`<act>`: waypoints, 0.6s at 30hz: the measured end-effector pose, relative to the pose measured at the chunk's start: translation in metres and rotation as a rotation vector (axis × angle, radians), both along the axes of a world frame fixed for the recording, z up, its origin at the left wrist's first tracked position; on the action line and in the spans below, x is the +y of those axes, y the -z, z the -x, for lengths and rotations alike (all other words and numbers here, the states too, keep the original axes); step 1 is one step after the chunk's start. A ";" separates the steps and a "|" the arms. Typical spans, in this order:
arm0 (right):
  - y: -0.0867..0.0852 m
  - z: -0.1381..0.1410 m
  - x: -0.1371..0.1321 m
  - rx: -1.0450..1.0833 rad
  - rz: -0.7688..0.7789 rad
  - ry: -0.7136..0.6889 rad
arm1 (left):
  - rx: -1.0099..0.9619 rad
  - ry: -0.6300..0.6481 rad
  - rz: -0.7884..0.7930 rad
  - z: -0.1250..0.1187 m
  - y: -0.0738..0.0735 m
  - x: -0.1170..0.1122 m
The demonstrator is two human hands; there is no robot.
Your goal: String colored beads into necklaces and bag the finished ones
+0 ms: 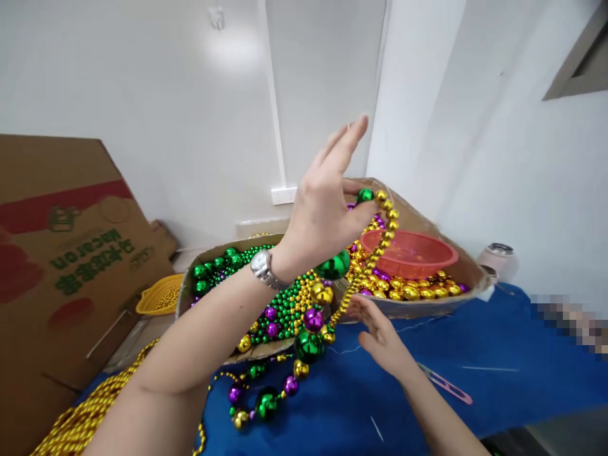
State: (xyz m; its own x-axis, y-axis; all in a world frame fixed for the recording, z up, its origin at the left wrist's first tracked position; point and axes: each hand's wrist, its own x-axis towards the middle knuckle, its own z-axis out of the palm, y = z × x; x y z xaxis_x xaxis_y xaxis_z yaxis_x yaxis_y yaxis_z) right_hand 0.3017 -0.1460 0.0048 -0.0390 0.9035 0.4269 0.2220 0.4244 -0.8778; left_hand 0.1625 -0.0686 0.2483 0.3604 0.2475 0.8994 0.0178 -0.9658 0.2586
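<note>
My left hand (320, 206), with a watch on its wrist, is raised over the boxes. Its thumb and a lower finger pinch a bead necklace (310, 345) of green, purple and gold balls, while the other fingers stretch upward. From there a gold section drops to the right and the larger balls hang below the hand. The necklace's lower part curves down onto the blue tablecloth (342, 405). My right hand (380, 335) is lower, beside the gold section, fingers apart and slightly bent; I cannot tell whether it touches the beads.
A cardboard box (185, 297) holds loose green, purple and gold beads. Farther right, another holds gold and purple beads and a red basin (413, 253). Gold strands (95, 402) lie left, near a yellow basket (159, 304) and a large carton (57, 266). Pink scissors (446, 383) lie right.
</note>
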 end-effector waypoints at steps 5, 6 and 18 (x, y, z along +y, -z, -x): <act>-0.024 0.027 0.015 0.011 0.021 -0.049 | -0.014 -0.059 0.002 -0.005 -0.038 0.001; -0.028 0.032 0.017 0.014 0.029 -0.045 | -0.007 -0.069 0.017 -0.008 -0.045 -0.001; -0.126 -0.017 -0.040 0.159 0.104 0.070 | -0.253 -0.114 0.444 -0.001 -0.068 0.034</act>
